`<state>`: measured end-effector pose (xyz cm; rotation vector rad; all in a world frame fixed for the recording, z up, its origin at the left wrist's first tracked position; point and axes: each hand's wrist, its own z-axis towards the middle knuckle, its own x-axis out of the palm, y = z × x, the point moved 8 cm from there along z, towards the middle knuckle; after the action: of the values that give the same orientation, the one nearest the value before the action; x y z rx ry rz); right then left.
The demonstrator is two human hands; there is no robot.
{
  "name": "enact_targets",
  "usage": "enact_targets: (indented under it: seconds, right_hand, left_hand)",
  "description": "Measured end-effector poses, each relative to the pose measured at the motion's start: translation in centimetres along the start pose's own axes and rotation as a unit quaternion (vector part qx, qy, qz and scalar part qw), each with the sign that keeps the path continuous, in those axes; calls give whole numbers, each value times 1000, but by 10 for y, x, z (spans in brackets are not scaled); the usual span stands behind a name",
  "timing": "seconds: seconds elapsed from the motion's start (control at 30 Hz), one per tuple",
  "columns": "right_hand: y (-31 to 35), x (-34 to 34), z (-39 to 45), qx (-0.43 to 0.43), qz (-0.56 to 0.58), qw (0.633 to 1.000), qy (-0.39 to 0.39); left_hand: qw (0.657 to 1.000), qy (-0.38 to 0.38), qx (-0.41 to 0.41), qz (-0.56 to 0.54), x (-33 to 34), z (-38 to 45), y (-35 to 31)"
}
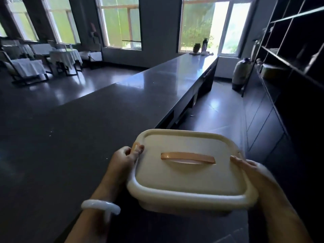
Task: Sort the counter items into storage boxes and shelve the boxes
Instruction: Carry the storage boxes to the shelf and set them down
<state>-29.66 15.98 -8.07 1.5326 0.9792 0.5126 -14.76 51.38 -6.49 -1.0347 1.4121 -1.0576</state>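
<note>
Storage box (191,171) gripped between both hands' fingers (138,149).

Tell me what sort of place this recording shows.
Probably a cafe or small restaurant, seen from behind the bar: a long dark counter, cloth-covered tables with chairs by the windows, and open shelves on the right.

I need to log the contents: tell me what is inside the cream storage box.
Cannot be seen: the cream storage box is closed by its lid, with only the tan handle on top. Left hand and right hand hold its sides.
</note>
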Motion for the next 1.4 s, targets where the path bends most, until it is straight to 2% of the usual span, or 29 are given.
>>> enact_targets:
  seconds: [0.17, 0.47, 0.67, 0.8, 1.03, 1.4]
  right_hand:
    - [-3, -21, 79, 21, 40, 995, -87]
    - [34, -18, 257, 52, 86, 978, -185]
    - [45, -52, 364, 76, 109, 959, -252]
    - [54, -91, 465, 69, 117, 953, -271]
    - [108, -151, 670, 33, 109, 962, -248]
    - [179, -177, 970, -7, 91, 970, -226]
  left_hand:
    - [993, 109, -24, -47, 83, 98, -7]
    - [979, 201, 21, -20, 209, 316, -50]
    - [965, 262, 28, -12, 323, 434, -85]
    - [960, 279, 36, -14, 413, 510, -100]
    - [963, 263, 44, -36, 542, 640, -151]
    - [969, 238, 57, -30, 696, 880, -198]
